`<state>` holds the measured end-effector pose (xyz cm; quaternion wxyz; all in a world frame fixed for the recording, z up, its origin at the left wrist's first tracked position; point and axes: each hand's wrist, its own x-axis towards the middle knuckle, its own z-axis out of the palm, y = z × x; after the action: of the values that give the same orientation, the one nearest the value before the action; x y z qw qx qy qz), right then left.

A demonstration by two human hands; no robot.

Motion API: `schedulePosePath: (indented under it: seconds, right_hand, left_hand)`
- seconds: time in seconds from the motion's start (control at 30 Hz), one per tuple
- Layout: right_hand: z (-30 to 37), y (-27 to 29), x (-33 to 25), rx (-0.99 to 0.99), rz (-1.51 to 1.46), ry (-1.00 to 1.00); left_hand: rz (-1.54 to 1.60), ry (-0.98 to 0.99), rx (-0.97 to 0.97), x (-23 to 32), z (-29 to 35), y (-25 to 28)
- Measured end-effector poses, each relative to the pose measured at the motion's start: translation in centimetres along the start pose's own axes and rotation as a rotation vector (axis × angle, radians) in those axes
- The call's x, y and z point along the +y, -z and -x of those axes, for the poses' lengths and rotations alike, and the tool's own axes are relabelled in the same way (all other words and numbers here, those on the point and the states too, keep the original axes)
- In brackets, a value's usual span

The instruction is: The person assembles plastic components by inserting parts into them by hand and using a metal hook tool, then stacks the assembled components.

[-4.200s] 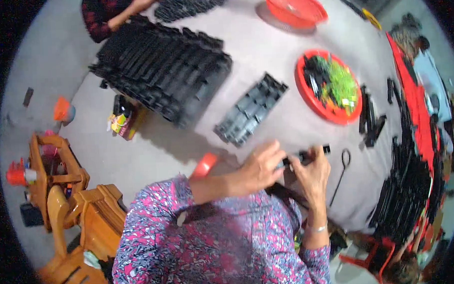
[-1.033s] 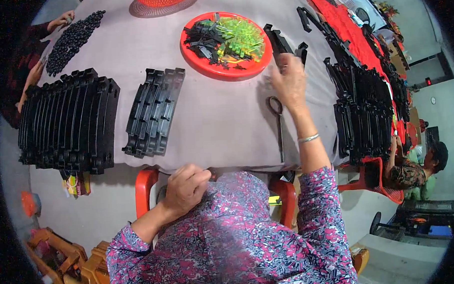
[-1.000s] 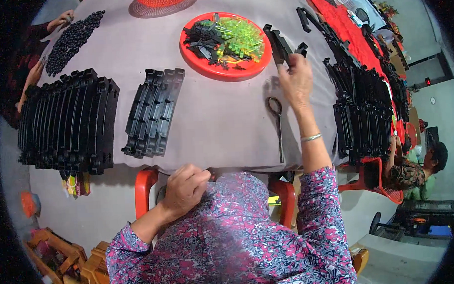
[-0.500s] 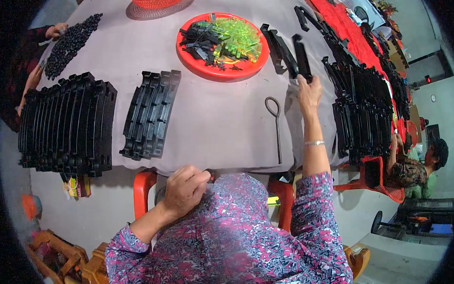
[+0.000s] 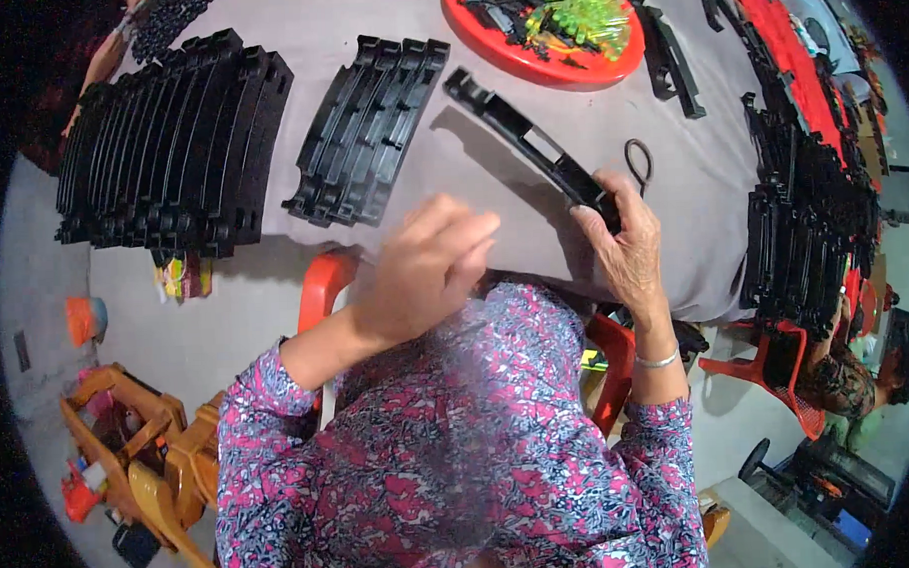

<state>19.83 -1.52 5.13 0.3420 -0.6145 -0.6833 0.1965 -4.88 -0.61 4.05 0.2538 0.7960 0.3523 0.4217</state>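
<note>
Head view: the long black plastic strip, narrow and channelled with a slot along its length (image 5: 517,132), is in your right hand (image 5: 628,233), thumb and fingers clamped on its near end; the strip slants away to the upper left, above the grey cloth table cover (image 5: 711,165), its shadow falling below and to the left. Your left hand (image 5: 429,265) is near the table edge, well apart from the strip, fingers bent and blurred; cannot tell whether they close on anything. Just beyond your right hand, the dark metal rod with an oval loop end (image 5: 651,164), its lower part hidden by the hand. Left of the strip, a small set of black plastic strips laid side by side (image 5: 369,132); farther left, a larger block of black plastic strips (image 5: 169,144). Beyond the far end, a round red plastic plate (image 5: 527,71) bearing small black pieces (image 5: 500,17) and bright yellow-green pieces (image 5: 585,19). Right of the plate, loose black strips (image 5: 672,61); along the right edge, a dense pile of black strips (image 5: 788,242) beside a red cloth (image 5: 792,62). Upper left, another person's forearm (image 5: 106,61) near a heap of small black pieces (image 5: 170,24).
</note>
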Motion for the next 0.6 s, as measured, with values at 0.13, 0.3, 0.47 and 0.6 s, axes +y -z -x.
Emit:
schedulePosePath:
  seconds: [0.13, 0.3, 0.47, 0.6]
  right_hand:
    - [0.1, 0.5, 0.6, -0.09, 0.005, 0.04]
    - [0.3, 2.0, 1.0, -0.191, 0.022, 0.064]
    - [-0.8, 3.7, 1.4, -0.261, 0.217, 0.136]
    - [-3.2, 4.5, 1.3, -0.084, 0.039, 0.051]
  left_hand:
    - [-0.179, -0.052, 0.079, 0.4, -2.7, 0.8]
    - [-0.314, -0.163, -0.024, -1.0, -4.9, -0.8]
    - [-0.323, -0.114, -0.253, -3.1, -4.3, -3.0]
    - [-0.371, -0.145, -0.234, -3.2, -4.2, -3.1]
